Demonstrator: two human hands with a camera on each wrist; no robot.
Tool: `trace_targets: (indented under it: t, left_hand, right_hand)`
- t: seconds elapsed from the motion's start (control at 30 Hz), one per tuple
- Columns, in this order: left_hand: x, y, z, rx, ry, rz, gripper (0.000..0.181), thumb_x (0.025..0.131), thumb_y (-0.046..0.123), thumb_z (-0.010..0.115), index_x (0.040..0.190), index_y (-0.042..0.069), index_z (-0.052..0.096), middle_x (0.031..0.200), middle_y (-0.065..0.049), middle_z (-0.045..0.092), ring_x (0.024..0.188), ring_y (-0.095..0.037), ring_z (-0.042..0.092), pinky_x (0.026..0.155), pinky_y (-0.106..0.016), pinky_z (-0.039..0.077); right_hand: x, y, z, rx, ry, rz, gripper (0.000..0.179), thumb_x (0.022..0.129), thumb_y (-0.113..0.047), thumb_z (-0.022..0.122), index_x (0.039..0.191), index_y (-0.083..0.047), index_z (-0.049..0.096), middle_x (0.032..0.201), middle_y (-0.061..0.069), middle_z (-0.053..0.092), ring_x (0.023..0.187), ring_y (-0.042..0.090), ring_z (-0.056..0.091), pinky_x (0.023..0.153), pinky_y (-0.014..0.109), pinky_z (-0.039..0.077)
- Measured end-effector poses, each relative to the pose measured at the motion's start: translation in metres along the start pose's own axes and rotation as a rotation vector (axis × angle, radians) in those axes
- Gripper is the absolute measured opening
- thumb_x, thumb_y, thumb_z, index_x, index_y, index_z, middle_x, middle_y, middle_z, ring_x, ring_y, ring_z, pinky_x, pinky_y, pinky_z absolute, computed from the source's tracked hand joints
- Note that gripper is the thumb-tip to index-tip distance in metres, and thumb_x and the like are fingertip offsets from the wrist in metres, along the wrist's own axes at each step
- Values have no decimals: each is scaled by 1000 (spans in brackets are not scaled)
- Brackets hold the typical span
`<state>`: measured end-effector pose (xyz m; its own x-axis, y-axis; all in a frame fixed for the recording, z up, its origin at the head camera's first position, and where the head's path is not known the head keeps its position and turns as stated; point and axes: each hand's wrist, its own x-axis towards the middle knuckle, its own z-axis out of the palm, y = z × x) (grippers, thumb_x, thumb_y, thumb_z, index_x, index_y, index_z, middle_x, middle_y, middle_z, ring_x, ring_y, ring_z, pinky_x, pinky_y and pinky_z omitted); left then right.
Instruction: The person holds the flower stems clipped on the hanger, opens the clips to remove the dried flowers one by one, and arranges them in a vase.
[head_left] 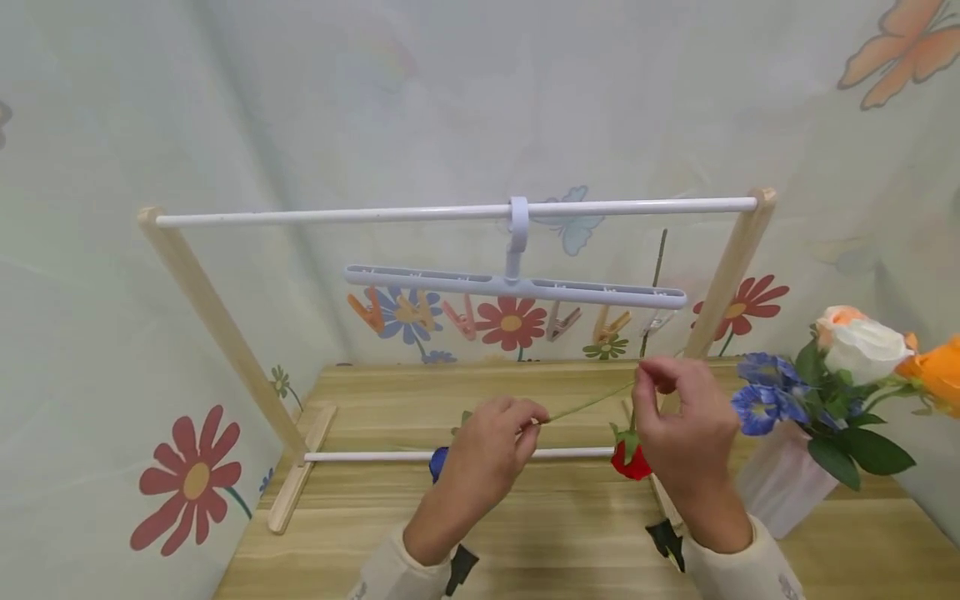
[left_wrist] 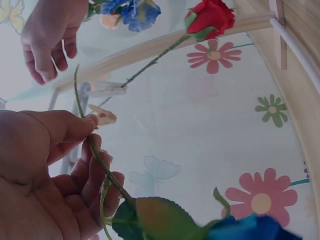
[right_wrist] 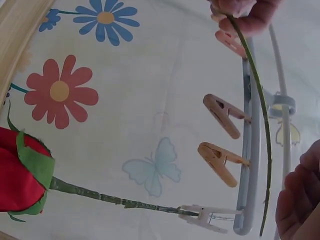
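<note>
Pale cloth (head_left: 420, 125) printed with flowers and butterflies covers the back, above a wood-grain tabletop (head_left: 345, 508). Starting from the left on my head feed, I see one wooden post (head_left: 227, 337) of a rack, from which a white rod (head_left: 337, 215) crosses to a second post (head_left: 729, 279). Hooked over that rod is a pale blue hanger (head_left: 513, 287), and beneath its bar I count an orange clip (head_left: 367, 310), a pale yellow clip (head_left: 418, 312), a pink clip (head_left: 460, 319), a brownish clip (head_left: 561, 322), a yellow clip (head_left: 609, 327) and, at the far end, a white clip (right_wrist: 202, 217).

Below the bar, the left hand (head_left: 487, 450) pinches a thin green stem (head_left: 592, 402) between thumb and fingers. Its blue flower (head_left: 438, 464) shows just beside that hand, partly hidden, while the stem slopes up toward the right.

Near the stem's tip I have the right hand (head_left: 686, 425), its fingers loosely bent and gripping nothing; my left wrist feed shows it apart from the tip. Next to it a red rose (head_left: 632, 464) hangs head down, its stalk caught in the white clip.

Farthest right stands a whitish vase (head_left: 787, 475) holding a white rose (head_left: 866, 350), an orange flower (head_left: 941, 375) and blue blossoms (head_left: 765, 396).
</note>
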<state>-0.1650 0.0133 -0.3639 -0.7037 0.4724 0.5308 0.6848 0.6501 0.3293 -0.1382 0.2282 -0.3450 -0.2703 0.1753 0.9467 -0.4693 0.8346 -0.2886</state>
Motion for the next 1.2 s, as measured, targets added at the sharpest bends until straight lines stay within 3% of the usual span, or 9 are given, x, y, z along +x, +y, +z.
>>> trace_targets:
  t: [0.1, 0.17, 0.23, 0.33, 0.47, 0.6, 0.8, 1.0, 1.2]
  left_hand:
    - [2, 3, -3, 13, -32, 10, 10, 97, 15, 70, 101, 21, 76, 87, 5, 65, 79, -10, 57, 64, -18, 46]
    - [4, 5, -4, 23, -51, 18, 10, 97, 17, 69, 102, 21, 77, 88, 5, 65, 80, -11, 57, 66, -19, 46]
    - [6, 7, -5, 39, -54, 28, 10, 97, 18, 70, 102, 21, 78, 88, 5, 65, 81, -12, 58, 68, -20, 47]
    - [7, 9, -6, 65, -52, 37, 10, 96, 19, 71, 101, 22, 80, 87, 5, 64, 80, -12, 57, 68, -20, 47]
    - [8, 12, -7, 110, -39, 34, 9, 94, 20, 73, 99, 22, 81, 84, 6, 63, 77, -11, 56, 68, -21, 46]
    - [9, 14, -7, 137, -29, 24, 9, 94, 20, 74, 98, 24, 81, 84, 6, 63, 79, -12, 57, 70, -23, 45]
    - [9, 18, -6, 129, -44, 10, 10, 93, 22, 75, 101, 24, 80, 86, 7, 63, 79, -10, 55, 69, -20, 43]
    - [9, 20, -4, 170, -24, 55, 8, 88, 21, 80, 95, 21, 76, 87, 6, 67, 80, -11, 60, 69, -21, 46]
    - [8, 23, -3, 219, -85, 39, 13, 86, 26, 81, 98, 21, 77, 88, 5, 69, 82, -12, 59, 68, -20, 44]
  right_hand:
    - [-6, -5, 1, -23, -100, -137, 25, 98, -21, 60, 93, -1, 75, 85, 13, 72, 77, 28, 66, 75, 24, 56]
    - [-9, -8, 2, -17, -187, -194, 31, 102, -27, 56, 93, -4, 76, 88, 10, 72, 82, 28, 66, 72, 37, 56]
    - [-13, -11, 3, -14, -278, -226, 27, 101, -26, 59, 95, -6, 77, 91, 9, 72, 85, 29, 65, 71, 42, 55]
    - [-19, -12, 2, -16, -393, -250, 11, 90, -18, 75, 96, -8, 77, 94, 8, 72, 87, 29, 64, 73, 43, 55]
    - [-25, -12, 4, -36, -468, -270, 26, 71, -9, 89, 94, -10, 77, 91, 6, 71, 86, 28, 65, 76, 46, 56]
    - [-28, -11, 5, -61, -507, -259, 24, 70, -10, 90, 91, -11, 77, 88, 4, 70, 84, 26, 65, 75, 43, 57]
    - [-30, -15, 6, -95, -500, -239, 22, 71, -6, 90, 88, -12, 78, 84, 2, 68, 81, 23, 64, 70, 40, 56]
    - [-31, -20, 6, -135, -510, -205, 19, 72, -8, 90, 84, -15, 78, 80, -1, 69, 77, 21, 63, 66, 37, 54]
    - [-34, -21, 5, -182, -562, -197, 19, 73, -8, 89, 83, -16, 76, 77, -3, 68, 72, 18, 64, 65, 34, 55]
